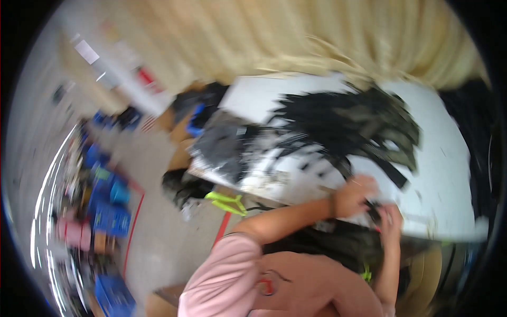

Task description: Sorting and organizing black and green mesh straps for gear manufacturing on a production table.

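Note:
At the near edge of a white table (443, 195), my two hands are close together over a small black piece (374, 212), its kind blurred. My left hand (357, 196), with a dark band on the wrist, is closed on one side of the piece. On the other side my right hand (390, 223) pinches it, fingers bent. Just beyond them spreads a large pile of black and dark olive fabric strips (338, 119). One black strip (388, 170) reaches from the pile toward my hands. Motion blur hides the fingertips.
Grey plastic-wrapped goods (222, 148) lie on the table's left end. A yellow-green strap (227, 202) hangs near its corner. Beige curtains (317, 37) back the table. Dark fabric (332, 243) lies between my body and the edge. Blue crates (112, 214) line the floor at left.

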The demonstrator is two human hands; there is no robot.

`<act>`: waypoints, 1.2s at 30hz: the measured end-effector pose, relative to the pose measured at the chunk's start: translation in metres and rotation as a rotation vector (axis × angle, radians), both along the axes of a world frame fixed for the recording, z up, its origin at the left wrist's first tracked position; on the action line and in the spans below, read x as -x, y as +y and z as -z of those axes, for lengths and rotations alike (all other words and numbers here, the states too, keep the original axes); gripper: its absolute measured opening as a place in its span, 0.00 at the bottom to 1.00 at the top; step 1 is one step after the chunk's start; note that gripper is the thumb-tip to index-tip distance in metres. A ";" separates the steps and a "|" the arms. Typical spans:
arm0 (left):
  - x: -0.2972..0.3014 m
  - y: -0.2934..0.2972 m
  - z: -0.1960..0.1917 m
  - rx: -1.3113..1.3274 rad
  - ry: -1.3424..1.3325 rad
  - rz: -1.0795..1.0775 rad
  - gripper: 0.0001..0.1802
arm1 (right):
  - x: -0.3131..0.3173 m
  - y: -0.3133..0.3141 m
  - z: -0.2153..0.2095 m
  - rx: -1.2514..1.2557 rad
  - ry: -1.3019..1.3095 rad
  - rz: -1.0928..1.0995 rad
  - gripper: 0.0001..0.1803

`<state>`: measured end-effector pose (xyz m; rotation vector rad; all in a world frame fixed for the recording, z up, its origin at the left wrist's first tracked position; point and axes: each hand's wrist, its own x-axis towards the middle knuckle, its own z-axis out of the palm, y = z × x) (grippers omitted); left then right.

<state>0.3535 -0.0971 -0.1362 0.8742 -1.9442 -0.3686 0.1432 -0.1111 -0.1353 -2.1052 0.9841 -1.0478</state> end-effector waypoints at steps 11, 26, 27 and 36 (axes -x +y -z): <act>0.036 0.000 0.003 -0.550 0.032 -0.215 0.14 | -0.021 0.025 -0.012 0.077 0.126 0.169 0.17; 0.030 0.021 -0.005 -0.233 -0.021 0.087 0.10 | -0.002 0.001 -0.016 -0.158 0.192 0.135 0.10; 0.026 0.025 -0.007 -0.223 -0.070 0.088 0.10 | -0.004 -0.002 -0.013 -0.201 0.117 0.099 0.10; 0.033 0.036 0.003 -0.564 0.121 0.088 0.17 | -0.017 0.017 0.004 -0.519 -0.153 0.018 0.11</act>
